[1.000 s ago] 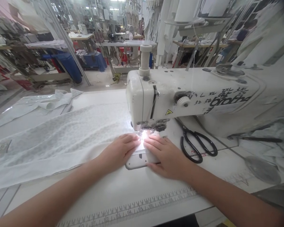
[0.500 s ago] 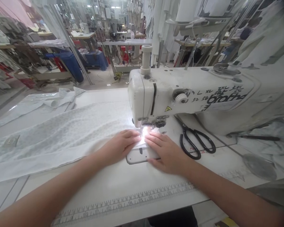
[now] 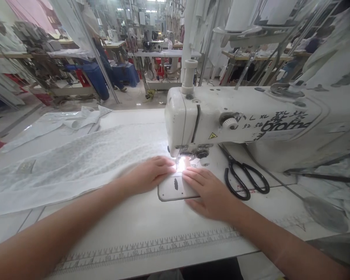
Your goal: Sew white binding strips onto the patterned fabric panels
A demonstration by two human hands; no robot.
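A white sewing machine (image 3: 210, 112) stands before me, its lamp lighting the needle area. White patterned cloth (image 3: 84, 149) stretches from the left to the presser foot, with a small label (image 3: 26, 166) on it. My left hand (image 3: 148, 174) lies flat over the cloth's near edge, fingertips beside the lit foot. Just right of the foot, my right hand (image 3: 208, 190) rests palm down with fingers extended, partly over the metal plate (image 3: 175, 190). Glare hides the needle and the cloth under the fingertips.
Black-handled scissors (image 3: 245, 175) lie right of my right hand. A printed ruler (image 3: 151, 249) runs along the table's near edge. More cloth (image 3: 78, 118) lies at the far left. Behind are a blue bin (image 3: 96, 79), other machine tables and a person's legs (image 3: 105, 62).
The view has shifted, so the machine sits slightly right and lower. The cloth edge at the plate has drawn back toward the foot. A person has appeared behind the left pole.
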